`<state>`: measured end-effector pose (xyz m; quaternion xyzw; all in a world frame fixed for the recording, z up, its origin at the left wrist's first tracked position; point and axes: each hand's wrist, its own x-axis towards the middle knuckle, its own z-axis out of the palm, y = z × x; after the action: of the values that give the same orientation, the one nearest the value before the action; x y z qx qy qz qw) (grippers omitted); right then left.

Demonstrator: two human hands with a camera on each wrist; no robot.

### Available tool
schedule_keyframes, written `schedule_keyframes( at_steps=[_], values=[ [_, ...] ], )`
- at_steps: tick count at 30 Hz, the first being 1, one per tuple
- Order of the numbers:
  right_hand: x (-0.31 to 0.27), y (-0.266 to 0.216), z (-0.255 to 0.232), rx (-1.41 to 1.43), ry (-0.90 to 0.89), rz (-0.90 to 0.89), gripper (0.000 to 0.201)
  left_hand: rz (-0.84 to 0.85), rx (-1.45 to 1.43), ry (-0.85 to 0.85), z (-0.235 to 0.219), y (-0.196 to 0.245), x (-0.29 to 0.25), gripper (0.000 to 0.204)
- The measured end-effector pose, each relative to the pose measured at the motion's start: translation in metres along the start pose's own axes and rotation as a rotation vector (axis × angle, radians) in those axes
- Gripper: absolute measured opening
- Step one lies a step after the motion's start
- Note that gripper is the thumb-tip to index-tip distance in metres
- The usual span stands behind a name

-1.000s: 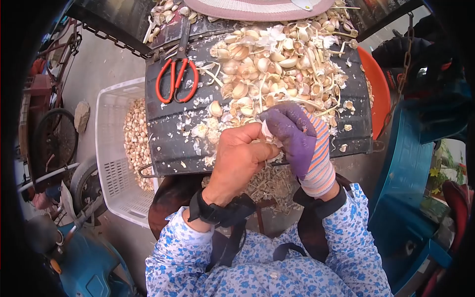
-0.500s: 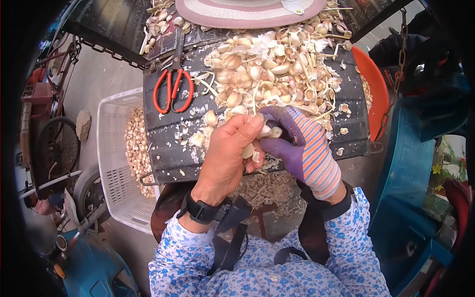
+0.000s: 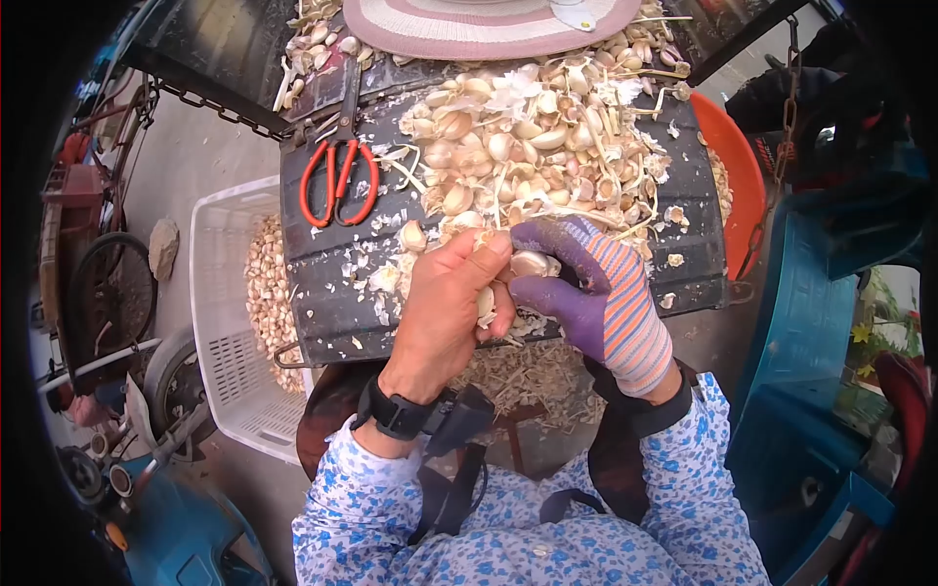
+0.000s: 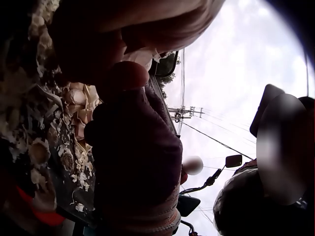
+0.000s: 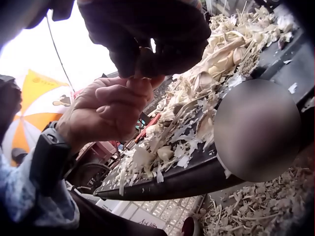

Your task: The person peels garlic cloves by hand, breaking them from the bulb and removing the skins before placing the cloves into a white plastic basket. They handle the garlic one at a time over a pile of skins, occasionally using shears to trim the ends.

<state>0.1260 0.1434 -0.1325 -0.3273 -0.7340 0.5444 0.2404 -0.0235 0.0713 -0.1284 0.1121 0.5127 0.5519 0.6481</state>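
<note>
Currently the gloved right hand point(image 3: 596, 293) pinches a garlic clove point(image 3: 531, 262) between its thumb and fingertips, the glove fingers curled round it. The bare left hand point(image 3: 445, 313) is closed as well: its fingers are bent inward on a second piece of garlic point(image 3: 486, 303), and its thumb tip reaches up beside the clove in the glove. Both hands touch each other just above the near edge of the dark tray point(image 3: 322, 273).

Compared with the view half a second earlier, the two pale cloves that showed between the hands are now drawn apart: one sits higher in the glove, the other lower in the bare palm. Judged from this, the bulb is being split and one clove is nearly free.

Outward from the hands, the garlic pile point(image 3: 528, 146) covers the far half of the tray, with loose skins point(image 3: 381, 278) scattered on the near half. Red-handled scissors point(image 3: 337, 181) lie to the left of the pile. A white crate point(image 3: 220, 322) holding separated cloves stands beside the tray on the left.
</note>
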Motion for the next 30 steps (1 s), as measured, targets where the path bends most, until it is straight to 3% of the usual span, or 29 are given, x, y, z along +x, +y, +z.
schedule_keyframes(
  at_steps=[5, 9, 11, 14, 15, 18, 20, 23, 25, 28, 30],
  values=[
    [0.0, -0.017, -0.008, -0.101, -0.042, 0.065, 0.032, -0.05, -0.125, -0.02, -0.003, -0.004, 0.003, 0.034],
    [0.0, -0.006, -0.003, -0.194, 0.037, -0.077, 0.027, -0.063, -0.079, -0.074, 0.007, -0.004, 0.0, 0.044],
    [0.0, -0.003, 0.0, -0.237, 0.084, -0.135, 0.026, -0.095, -0.187, -0.088, 0.006, -0.008, 0.001, 0.047],
    [-0.004, -0.009, -0.005, 0.102, 0.101, 0.075, 0.023, -0.121, -0.333, -0.176, -0.002, -0.015, 0.006, 0.051],
    [-0.005, -0.011, -0.005, 0.078, 0.11, 0.035, 0.027, -0.125, -0.378, -0.217, -0.002, -0.016, 0.007, 0.052],
    [-0.001, -0.006, 0.0, -0.407, 0.022, -0.41, 0.032, -0.123, -0.34, -0.062, 0.019, -0.011, 0.0, 0.053],
    [-0.005, -0.009, 0.003, -0.569, 0.015, -0.424, 0.039, -0.139, -0.4, -0.09, 0.013, -0.01, -0.001, 0.05],
    [-0.01, -0.021, -0.006, -0.494, 0.062, -0.426, 0.048, -0.113, -0.459, -0.064, 0.008, -0.014, 0.006, 0.047],
    [-0.015, -0.018, -0.016, -0.414, 0.222, -0.487, 0.048, -0.043, -0.389, -0.046, 0.016, -0.008, 0.009, 0.047],
    [-0.029, -0.028, -0.04, -0.312, 0.393, -0.507, 0.045, 0.06, -0.21, -0.043, 0.065, 0.01, 0.021, 0.049],
    [-0.042, -0.031, -0.054, -0.305, 0.478, -0.482, 0.044, 0.038, -0.18, -0.263, 0.103, 0.015, 0.046, 0.067]
  ],
)
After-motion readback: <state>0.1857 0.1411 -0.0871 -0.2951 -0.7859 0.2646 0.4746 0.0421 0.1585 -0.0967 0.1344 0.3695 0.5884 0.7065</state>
